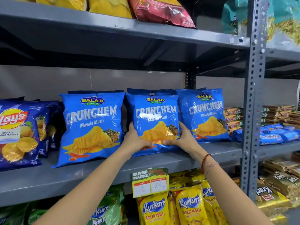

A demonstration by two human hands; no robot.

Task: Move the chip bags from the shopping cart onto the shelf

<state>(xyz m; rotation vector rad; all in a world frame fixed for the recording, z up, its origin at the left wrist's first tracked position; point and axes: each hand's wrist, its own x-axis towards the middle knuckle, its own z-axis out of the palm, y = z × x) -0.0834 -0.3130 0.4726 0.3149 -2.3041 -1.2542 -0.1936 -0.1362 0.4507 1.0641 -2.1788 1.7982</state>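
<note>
both hands (159, 139) grip middle crunchem bag (154, 117), touching neighbours, near shelf edge (100, 174).

3 blue Crunchem chip bags stand upright in a row on the grey shelf (162, 161): the left bag (92, 127), the middle bag (154, 117) and the right bag (204, 114). More bags seem to stand behind them.

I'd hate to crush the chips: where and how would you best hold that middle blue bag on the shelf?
Probably by its lower side edges, coming from the front, as the left hand and right hand do now. The middle blue bag stands upright and puffy between neighbours, so flat palms on both sides steady it without squeezing the chips.
</note>
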